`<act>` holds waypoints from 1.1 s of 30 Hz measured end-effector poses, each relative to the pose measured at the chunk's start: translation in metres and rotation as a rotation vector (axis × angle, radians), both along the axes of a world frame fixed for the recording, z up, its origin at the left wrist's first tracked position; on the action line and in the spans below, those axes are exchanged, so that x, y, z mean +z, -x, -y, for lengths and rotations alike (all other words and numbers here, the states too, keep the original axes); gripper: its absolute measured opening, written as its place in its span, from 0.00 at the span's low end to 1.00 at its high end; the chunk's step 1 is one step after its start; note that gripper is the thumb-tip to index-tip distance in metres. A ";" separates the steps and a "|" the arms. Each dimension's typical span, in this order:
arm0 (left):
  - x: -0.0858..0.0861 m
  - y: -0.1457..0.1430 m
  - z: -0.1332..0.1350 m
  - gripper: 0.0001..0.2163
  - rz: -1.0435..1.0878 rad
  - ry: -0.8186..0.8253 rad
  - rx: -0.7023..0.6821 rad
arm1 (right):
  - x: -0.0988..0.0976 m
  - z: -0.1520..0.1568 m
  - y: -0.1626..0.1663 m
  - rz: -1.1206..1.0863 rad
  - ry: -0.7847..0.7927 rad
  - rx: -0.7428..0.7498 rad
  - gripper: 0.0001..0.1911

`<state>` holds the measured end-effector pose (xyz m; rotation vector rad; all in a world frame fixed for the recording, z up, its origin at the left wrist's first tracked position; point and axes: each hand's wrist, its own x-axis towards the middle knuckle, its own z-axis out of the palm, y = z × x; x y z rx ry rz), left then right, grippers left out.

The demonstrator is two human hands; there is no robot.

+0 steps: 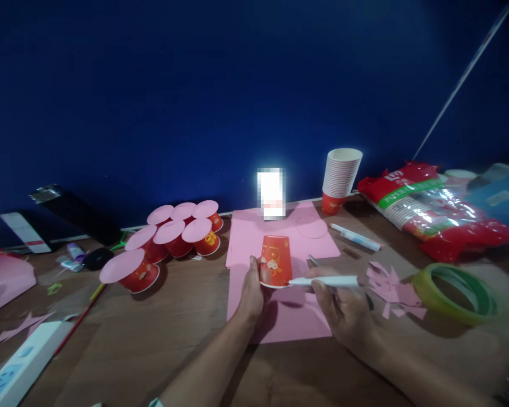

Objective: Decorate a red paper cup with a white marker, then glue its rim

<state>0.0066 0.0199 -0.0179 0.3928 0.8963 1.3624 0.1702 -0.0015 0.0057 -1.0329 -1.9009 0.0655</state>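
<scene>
A red paper cup point(276, 260) stands upside down on a pink paper sheet point(250, 232) in the middle of the wooden table. My left hand point(251, 291) grips the cup from its left side, thumb against the wall. My right hand point(341, 305) is closed round a white pen point(324, 281), whose tip touches the cup's rim at the paper. A circle is faintly drawn on the pink sheet point(311, 227) farther back.
Several inverted red cups capped with pink discs point(169, 237) sit at left. A stack of cups point(340, 175), a second pen point(356, 237), a plastic cup bag point(432, 212), pink scraps point(392, 288), a green tape roll point(458, 291) and a power strip point(17, 367) lie around.
</scene>
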 end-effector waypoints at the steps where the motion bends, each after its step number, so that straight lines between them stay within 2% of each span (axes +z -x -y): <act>1: -0.001 0.000 0.000 0.22 0.001 -0.010 -0.005 | 0.000 0.000 0.000 -0.006 0.004 -0.002 0.17; 18: -0.005 0.001 -0.002 0.22 0.003 -0.026 -0.024 | -0.001 0.000 -0.002 -0.008 0.027 -0.020 0.17; 25: -0.002 -0.001 0.001 0.21 0.010 0.081 0.027 | 0.002 0.000 -0.001 0.020 0.048 -0.006 0.17; 30: -0.002 0.000 0.003 0.25 0.007 0.003 -0.027 | 0.000 -0.001 -0.001 0.026 0.055 -0.002 0.18; 33: 0.000 0.000 0.005 0.26 -0.018 -0.115 -0.055 | -0.004 0.000 -0.001 0.004 0.040 -0.006 0.17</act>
